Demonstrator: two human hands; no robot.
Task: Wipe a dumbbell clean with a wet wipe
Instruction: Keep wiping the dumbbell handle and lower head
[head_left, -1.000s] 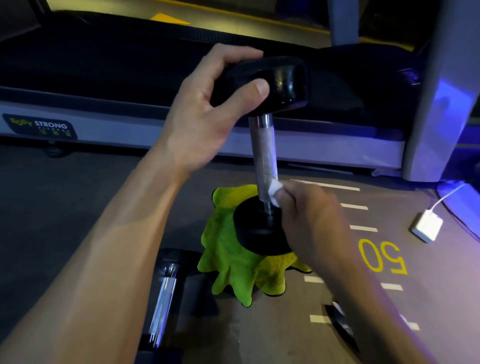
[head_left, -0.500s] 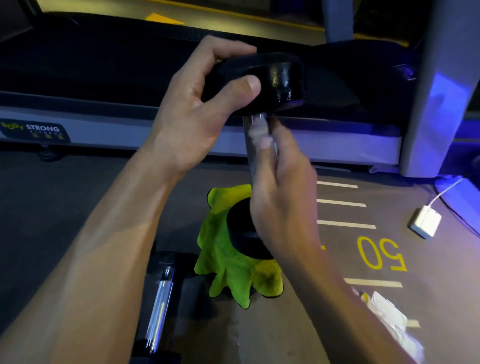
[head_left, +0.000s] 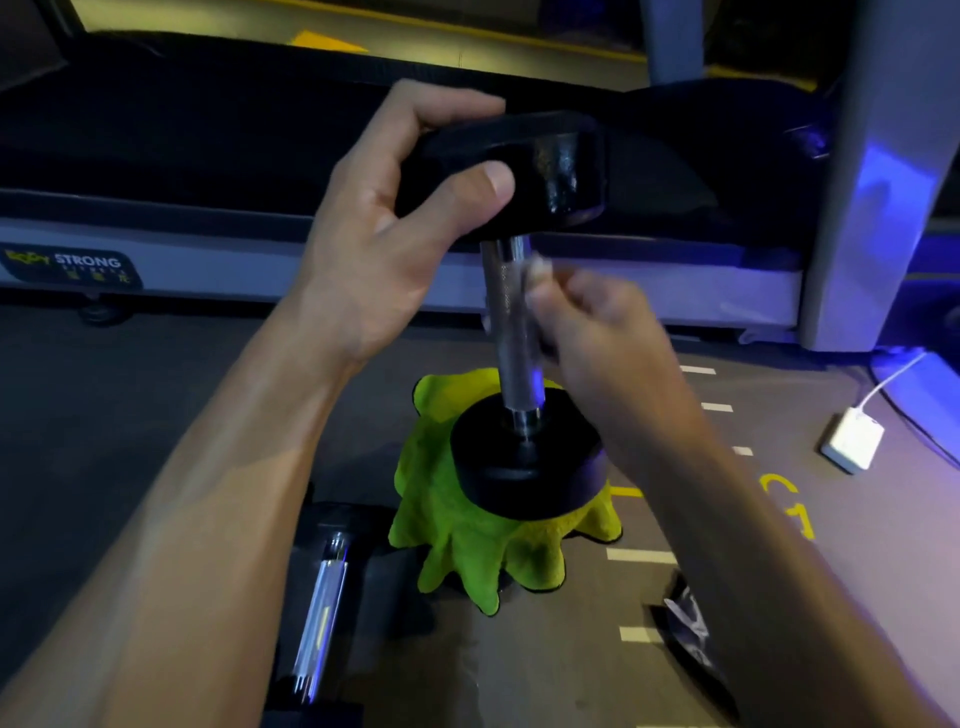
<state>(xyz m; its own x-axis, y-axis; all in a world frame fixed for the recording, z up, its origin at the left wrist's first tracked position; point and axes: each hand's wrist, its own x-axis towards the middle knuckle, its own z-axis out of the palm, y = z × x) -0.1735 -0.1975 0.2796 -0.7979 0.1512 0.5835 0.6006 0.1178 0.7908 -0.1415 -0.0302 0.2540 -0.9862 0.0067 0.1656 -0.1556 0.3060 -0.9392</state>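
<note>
Change: we see the right hand (head_left: 597, 332) in the middle of the handle now; half a second ago it was up against the top head, and a second ago it was down at the bottom head. So it travels up and down the bar.
Meaning: we judge that the handle is in the middle of being wiped, in repeated strokes. The two heads may remain to be done; we cannot say from here.
Dumbbell (head_left: 514, 322): it stands upright on its lower head, on a green cloth (head_left: 467, 540) on the floor, in front of a treadmill (head_left: 260, 244).
Left hand (head_left: 384, 228): its fingers and thumb are curled round the top head and keep it steady, as before.
Right hand: its fingers are pinched together on the wipe (head_left: 537, 270), pressed to the right side of the handle.
Hard to see: the right hand and the wipe are blurred by motion, so we cannot tell how much of the wipe touches the bar.
Hidden: the far side of the handle and the underside of the lower head.
Cut off: a second dumbbell (head_left: 322, 597) at the bottom left, and a crumpled packet (head_left: 691, 629) under the right arm; we cannot tell what it holds.
Also: a white charger (head_left: 854, 439) lies well apart on the right.
</note>
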